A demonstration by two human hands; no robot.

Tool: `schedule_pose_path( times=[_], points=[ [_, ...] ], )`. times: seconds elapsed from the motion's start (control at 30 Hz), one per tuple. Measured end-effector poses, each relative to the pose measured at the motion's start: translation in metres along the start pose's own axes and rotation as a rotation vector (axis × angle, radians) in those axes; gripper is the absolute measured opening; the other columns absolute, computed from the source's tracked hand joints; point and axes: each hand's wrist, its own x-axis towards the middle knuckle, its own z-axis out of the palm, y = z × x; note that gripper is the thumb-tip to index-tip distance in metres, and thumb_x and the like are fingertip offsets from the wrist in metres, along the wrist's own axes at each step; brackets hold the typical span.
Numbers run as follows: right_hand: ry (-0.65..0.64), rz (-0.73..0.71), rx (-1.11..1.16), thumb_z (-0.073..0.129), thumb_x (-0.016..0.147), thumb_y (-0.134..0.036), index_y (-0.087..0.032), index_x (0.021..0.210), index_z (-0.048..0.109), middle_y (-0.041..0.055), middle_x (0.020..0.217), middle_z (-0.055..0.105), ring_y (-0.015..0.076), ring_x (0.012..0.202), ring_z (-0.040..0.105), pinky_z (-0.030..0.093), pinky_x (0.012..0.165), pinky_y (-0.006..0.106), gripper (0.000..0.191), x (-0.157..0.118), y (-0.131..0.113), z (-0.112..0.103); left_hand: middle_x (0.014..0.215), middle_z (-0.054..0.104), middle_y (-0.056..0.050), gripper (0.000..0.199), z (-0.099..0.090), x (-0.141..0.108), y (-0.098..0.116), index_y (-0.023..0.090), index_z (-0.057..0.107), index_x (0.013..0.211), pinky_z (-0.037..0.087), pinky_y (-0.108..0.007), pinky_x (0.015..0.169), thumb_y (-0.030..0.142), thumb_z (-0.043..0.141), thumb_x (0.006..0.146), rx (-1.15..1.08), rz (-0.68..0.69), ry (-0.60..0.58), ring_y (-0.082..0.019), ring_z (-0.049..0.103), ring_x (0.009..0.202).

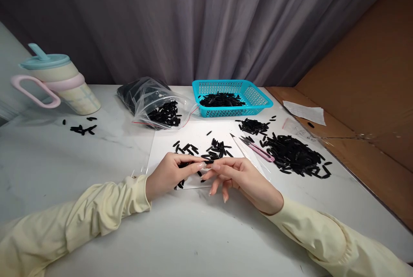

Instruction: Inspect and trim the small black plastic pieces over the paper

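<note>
Between the fingertips of both hands is a small black piece [209, 162], over a white sheet [164, 139]. My left hand [176, 171] pinches its left end with thumb and forefinger. On its right end, the thumb and forefinger of my right hand [240, 176] are pressed together, while the other fingers hang loosely curled. Loose black pieces [218, 149] lie on the sheet just beyond the hands, and some are partly hidden under my left hand. Pink-handled thread snips [263, 152] rest to the right of the sheet, beside a pointed tool [240, 141].
A blue basket [237, 111] and an open zip bag [164, 113], both with black pieces, stand at the back. A large black pile [295, 156] lies right, a smaller one [254, 126] behind it. A tumbler [71, 85] stands far left; cardboard [371, 66] borders the right.
</note>
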Motion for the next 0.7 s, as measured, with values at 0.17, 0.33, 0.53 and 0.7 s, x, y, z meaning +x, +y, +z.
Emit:
schedule_pose_path(
  times=[0.17,0.33,0.53,0.7],
  points=[
    [-0.031,-0.020,0.016,0.061,0.080,-0.039,-0.011,0.086,0.065,0.0133,0.094,0.068,0.0150,0.062,0.066,0.049,0.043,0.018,0.028,-0.0008,0.0011,-0.0015,0.093,0.072,-0.004,0.023,0.0005,-0.0045,-0.0013,0.017,0.073,0.092,0.051,-0.026,0.076,0.030,0.060,0.079,0.025,0.079,-0.004,-0.019,0.065,0.085],
    [-0.034,-0.021,0.018,0.061,0.080,-0.040,-0.011,0.087,0.065,0.0136,0.097,0.067,0.0158,0.064,0.067,0.049,0.043,0.019,0.030,-0.0007,0.0020,-0.0027,0.091,0.072,-0.005,0.023,0.0017,-0.0059,-0.0012,0.015,0.072,0.093,0.053,-0.027,0.075,0.027,0.059,0.079,0.064,0.128,0.003,-0.019,0.066,0.082],
    [-0.031,-0.007,0.040,0.063,0.079,-0.038,-0.011,0.084,0.066,0.0129,0.095,0.068,0.0151,0.062,0.067,0.048,0.043,0.019,0.027,0.0006,0.0013,-0.0014,0.088,0.073,-0.004,0.022,0.0019,-0.0056,-0.0014,0.015,0.072,0.093,0.052,-0.023,0.070,0.026,0.059,0.080,0.096,0.177,0.000,-0.017,0.066,0.078],
    [-0.054,0.014,0.071,0.061,0.081,-0.032,-0.010,0.080,0.066,0.0134,0.092,0.068,0.0143,0.061,0.067,0.047,0.042,0.017,0.023,-0.0003,0.0003,-0.0023,0.084,0.073,-0.006,0.021,0.0024,-0.0065,-0.0017,0.013,0.072,0.091,0.052,-0.023,0.067,0.026,0.059,0.080,0.151,0.192,0.012,-0.017,0.066,0.074]
  ],
)
